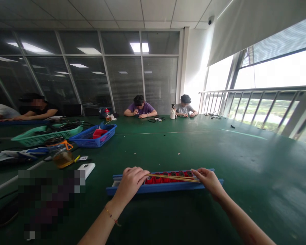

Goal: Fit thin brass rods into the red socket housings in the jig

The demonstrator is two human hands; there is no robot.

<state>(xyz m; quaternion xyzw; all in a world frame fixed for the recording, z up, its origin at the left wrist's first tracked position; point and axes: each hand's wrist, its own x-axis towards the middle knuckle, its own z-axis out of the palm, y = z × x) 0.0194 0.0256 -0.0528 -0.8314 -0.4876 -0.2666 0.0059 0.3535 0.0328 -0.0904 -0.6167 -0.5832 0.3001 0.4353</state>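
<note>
A long blue tray (168, 186) lies across the table in front of me, with a row of several small red parts (165, 178) with dark tops in it. Over the row, several thin tan sticks (174, 177) run from left to right. My left hand (132, 180) is closed around their left end, above the tray's left part. At the right end of the row, my right hand (206, 178) has its fingers bent together over the tray, close to the sticks' right ends. What lies between those fingers is hidden.
To the left are a green basket (28, 139) with dark items, a blue basket (88, 141) with a red box, a jar of amber liquid (63, 159) and a white device (89, 168). Several people sit along the table's far side.
</note>
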